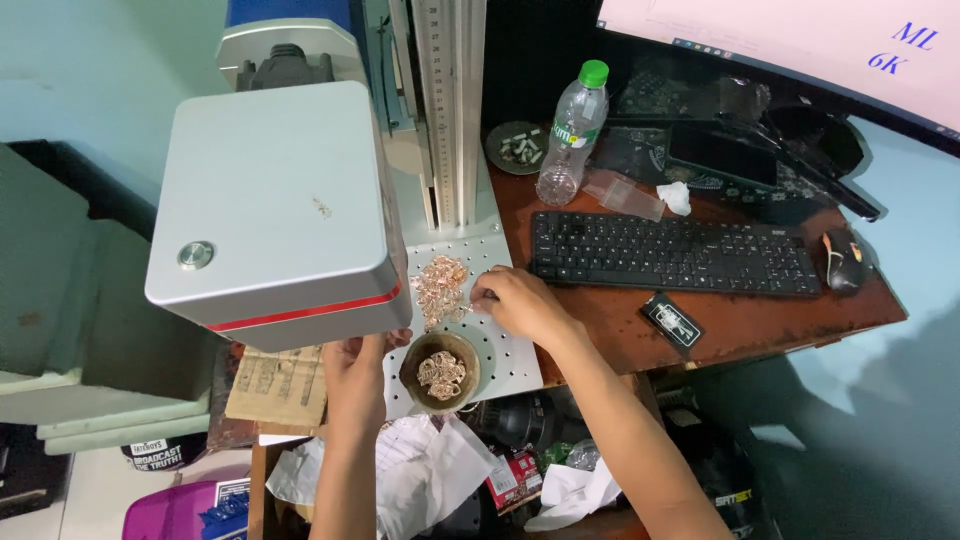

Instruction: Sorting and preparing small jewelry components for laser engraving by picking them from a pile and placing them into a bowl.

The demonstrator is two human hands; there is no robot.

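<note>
Your left hand (352,368) sits under the grey box-shaped machine head (275,205) — grip hidden, cannot tell. Beside it: small round brown bowl (440,371) of coppery metal pieces. Your right hand (520,300) pinches at the loose pile of coppery pieces (440,285) on the white perforated plate (505,355).

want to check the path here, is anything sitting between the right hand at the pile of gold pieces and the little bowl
Nothing visible does. The right hand rests at the edge of the pile of gold pieces, and only bare perforated white plate lies between it and the bowl. The left hand sits at the bowl's far side.
</note>
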